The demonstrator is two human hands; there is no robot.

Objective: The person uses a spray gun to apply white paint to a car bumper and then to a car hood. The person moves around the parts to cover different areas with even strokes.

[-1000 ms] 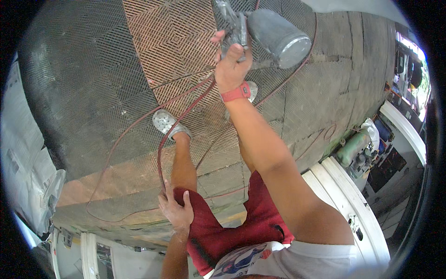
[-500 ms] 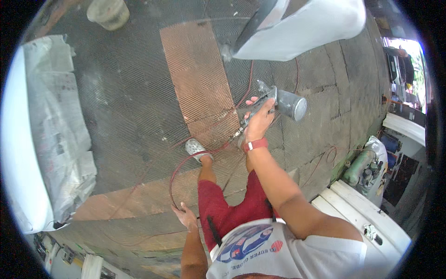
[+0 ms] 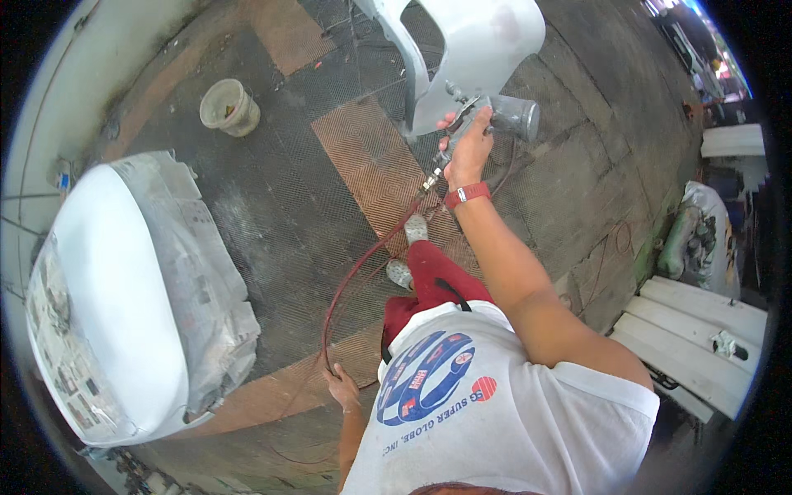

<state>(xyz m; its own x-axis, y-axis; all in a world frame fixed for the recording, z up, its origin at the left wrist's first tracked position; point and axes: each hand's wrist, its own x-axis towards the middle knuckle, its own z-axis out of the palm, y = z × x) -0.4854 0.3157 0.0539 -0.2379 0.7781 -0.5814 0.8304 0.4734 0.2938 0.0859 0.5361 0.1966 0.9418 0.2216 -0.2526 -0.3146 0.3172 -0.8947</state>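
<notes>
A metal spray gun (image 3: 462, 128) is in my right hand (image 3: 470, 157), the fingers wrapped round its handle. Its grey cylindrical cup (image 3: 521, 118) points out to the right. From the fitting under the handle a red air hose (image 3: 363, 257) curves down to my left hand (image 3: 342, 388), whose fingers are closed about it beside my hip. Just beyond the gun stands a curved white vehicle body panel (image 3: 487, 49) with a cut-out; whether the gun touches it I cannot tell.
At left lies a large white panel (image 3: 136, 289) edged with masking paper (image 3: 202, 272). A dirty pale bucket (image 3: 239, 115) stands on the floor behind it. White ribbed panels (image 3: 693, 334) and a plastic-wrapped green cylinder (image 3: 681, 239) sit at right. More hose (image 3: 623, 238) trails on the floor.
My view has swung and my body has turned, so the masked panel and bucket show more fully. The gun now appears against the white body panel. My left hand's fingers have closed on the hose.
</notes>
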